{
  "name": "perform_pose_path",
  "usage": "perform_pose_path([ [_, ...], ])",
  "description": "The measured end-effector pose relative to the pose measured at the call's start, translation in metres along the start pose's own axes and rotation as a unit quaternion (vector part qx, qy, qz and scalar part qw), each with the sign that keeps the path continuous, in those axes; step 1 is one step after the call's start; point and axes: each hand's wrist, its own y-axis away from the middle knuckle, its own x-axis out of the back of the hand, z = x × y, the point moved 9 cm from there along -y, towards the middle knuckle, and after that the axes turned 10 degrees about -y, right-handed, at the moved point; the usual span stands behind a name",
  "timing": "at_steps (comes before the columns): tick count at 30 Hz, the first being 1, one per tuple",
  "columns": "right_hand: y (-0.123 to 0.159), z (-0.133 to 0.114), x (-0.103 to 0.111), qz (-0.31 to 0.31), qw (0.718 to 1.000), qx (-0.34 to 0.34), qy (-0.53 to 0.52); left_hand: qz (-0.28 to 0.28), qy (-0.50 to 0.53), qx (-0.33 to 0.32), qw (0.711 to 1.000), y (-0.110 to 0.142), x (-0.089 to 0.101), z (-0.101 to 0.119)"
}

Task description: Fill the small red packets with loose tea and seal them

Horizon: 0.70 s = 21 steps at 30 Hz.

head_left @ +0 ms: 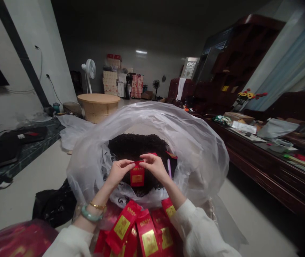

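Between my two hands hangs a small red packet (137,175) with a gold label. My left hand (119,172) pinches its top edge on one side, and my right hand (154,166) pinches the other side. Behind and below it lies a dark, shaggy mass (138,142) inside a large clear plastic bag (203,150) with its mouth spread wide. A slim purple stick, perhaps a pen (169,167), rests at the right of the dark mass. Closer to me, several filled red packets (148,232) with gold labels lie in a heap below my wrists.
A black plastic bag (53,201) and a red bundle in clear plastic (18,239) lie on the floor at left. A cluttered dark wooden cabinet (254,157) runs along the right. Farther off stand a round wooden table (98,103), a white fan (89,69) and stacked boxes (111,82).
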Motion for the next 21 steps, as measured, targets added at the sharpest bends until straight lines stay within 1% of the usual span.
perform_pose_path([
  [2, -0.002, -0.003, -0.004, -0.024, 0.999, -0.018, 0.02, -0.007, 0.002, -0.007, 1.0, 0.0, -0.001, 0.004],
  [4, -0.003, -0.007, -0.007, -0.038, 0.999, -0.022, 0.032, -0.013, 0.001, -0.014, 1.0, 0.0, -0.002, 0.008],
  [7, -0.002, -0.011, -0.009, -0.036, 0.999, -0.015, 0.034, -0.007, 0.005, -0.014, 1.0, 0.002, -0.002, 0.01],
  [9, 0.001, -0.01, -0.008, -0.027, 0.999, -0.016, 0.027, -0.01, 0.029, -0.004, 1.0, 0.006, -0.005, 0.009],
  [13, 0.004, -0.006, -0.007, -0.015, 1.0, -0.018, -0.007, -0.088, 0.084, 0.04, 0.992, 0.017, -0.027, 0.001],
  [15, 0.004, -0.005, -0.007, -0.019, 1.0, -0.017, -0.005, -0.105, 0.075, 0.052, 0.99, 0.021, -0.033, -0.002],
  [19, 0.004, -0.004, -0.011, -0.054, 0.998, -0.028, 0.034, -0.097, 0.029, 0.054, 0.993, 0.024, -0.034, -0.006],
  [21, 0.007, -0.012, -0.012, -0.072, 0.995, -0.005, 0.074, -0.092, 0.009, 0.041, 0.995, 0.025, -0.033, -0.006],
])
